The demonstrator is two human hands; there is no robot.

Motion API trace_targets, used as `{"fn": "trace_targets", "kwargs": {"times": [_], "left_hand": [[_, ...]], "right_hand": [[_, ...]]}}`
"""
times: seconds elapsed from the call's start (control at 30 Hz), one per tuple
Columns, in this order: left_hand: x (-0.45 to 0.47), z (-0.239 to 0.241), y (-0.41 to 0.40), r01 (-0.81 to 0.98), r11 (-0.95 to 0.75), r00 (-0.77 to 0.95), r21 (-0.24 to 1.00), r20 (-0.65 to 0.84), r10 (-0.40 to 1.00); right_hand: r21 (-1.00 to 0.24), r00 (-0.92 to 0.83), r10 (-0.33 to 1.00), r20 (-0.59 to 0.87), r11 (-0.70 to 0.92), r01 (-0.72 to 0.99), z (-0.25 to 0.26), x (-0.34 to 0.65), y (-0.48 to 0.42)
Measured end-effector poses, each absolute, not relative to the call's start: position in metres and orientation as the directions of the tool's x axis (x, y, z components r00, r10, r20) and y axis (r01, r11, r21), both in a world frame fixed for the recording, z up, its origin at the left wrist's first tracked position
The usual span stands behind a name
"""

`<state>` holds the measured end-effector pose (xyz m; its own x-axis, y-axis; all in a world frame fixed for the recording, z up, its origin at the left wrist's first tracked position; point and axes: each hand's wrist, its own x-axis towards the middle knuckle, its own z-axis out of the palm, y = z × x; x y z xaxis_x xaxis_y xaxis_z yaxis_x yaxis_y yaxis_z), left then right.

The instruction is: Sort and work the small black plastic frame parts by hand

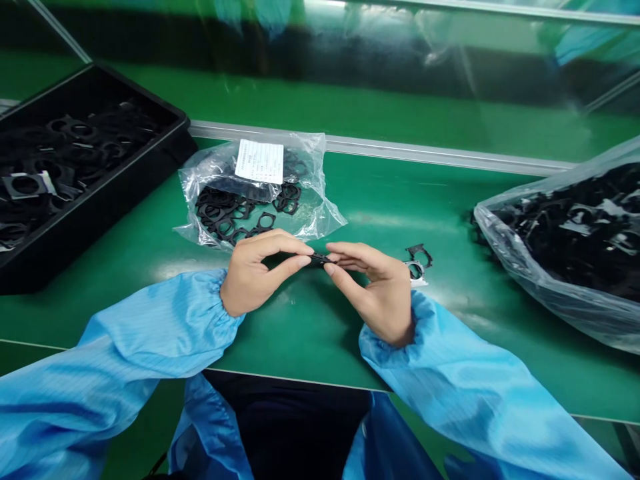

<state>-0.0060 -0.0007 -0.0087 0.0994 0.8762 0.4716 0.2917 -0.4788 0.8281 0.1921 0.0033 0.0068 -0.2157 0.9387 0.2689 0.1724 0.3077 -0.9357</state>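
Black moulded frame [319,259]: single piece, held edge-on between both hands at the fingertips, directly in front of the wearer; its face cannot be seen. Left hand [253,273]: closed, with thumb and fingers pinched on the frame's left end. Right hand [373,293]: closed in the same way on the right end, so that the piece is gripped from both sides. Two similar frames [419,255]: placed just beyond the right hand, on a white slip. Clear polybag [320,213]: located ahead of the left hand, with loose frames inside. White label [260,161]: stuck to that bag (printed lines too small to be read; no brand legible). Black tray [75,227]: set further left, filled with frames. Second clear polybag [550,313]: set well right of the hands, packed with black pieces. Green tabletop [300,333]: found beneath the hands. Blue sleeves [150,333]: gathered at both wrists.
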Motion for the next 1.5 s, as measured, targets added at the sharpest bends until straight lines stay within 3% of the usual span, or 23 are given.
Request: {"fn": "trace_targets", "kwargs": {"times": [0.1, 0.43, 0.73, 0.83, 1.03, 1.27, 1.5], "left_hand": [[-0.0055, -0.0096, -0.0020, 0.294, -0.473, 0.083, 0.831, 0.471, 0.878], [-0.0048, -0.0092, -0.0027, 0.240, -0.481, 0.109, 0.843, 0.469, 0.877], [-0.0070, -0.0083, -0.0014, 0.273, -0.518, 0.148, 0.811, 0.497, 0.855], [-0.0055, -0.0079, -0.0020, 0.280, -0.478, 0.144, 0.833, 0.456, 0.878], [-0.0027, -0.0100, -0.0004, 0.195, -0.363, 0.083, 0.911, 0.353, 0.932], [-0.0058, -0.0070, -0.0013, 0.342, -0.517, 0.181, 0.784, 0.485, 0.855], [-0.0048, -0.0046, -0.0022, 0.341, -0.556, 0.197, 0.758, 0.521, 0.831]], "right_hand": [[-0.952, -0.178, 0.953, 0.245, 0.271, 0.144, 0.0065, 0.1923, 0.0040], [-0.862, -0.232, 0.890, 0.393, 0.444, 0.245, 0.0111, 0.1935, 0.0062], [-0.860, -0.234, 0.902, 0.364, 0.422, 0.288, 0.0115, 0.1930, 0.0036], [-0.894, -0.225, 0.925, 0.306, 0.360, 0.266, 0.0105, 0.1920, 0.0044], [-0.997, -0.265, 0.962, 0.060, 0.068, 0.020, 0.0049, 0.1935, 0.0095], [-0.891, -0.263, 0.912, 0.313, 0.378, 0.250, 0.0064, 0.1930, 0.0056], [-0.892, -0.269, 0.904, 0.333, 0.394, 0.221, 0.0070, 0.1920, 0.0048]]}}
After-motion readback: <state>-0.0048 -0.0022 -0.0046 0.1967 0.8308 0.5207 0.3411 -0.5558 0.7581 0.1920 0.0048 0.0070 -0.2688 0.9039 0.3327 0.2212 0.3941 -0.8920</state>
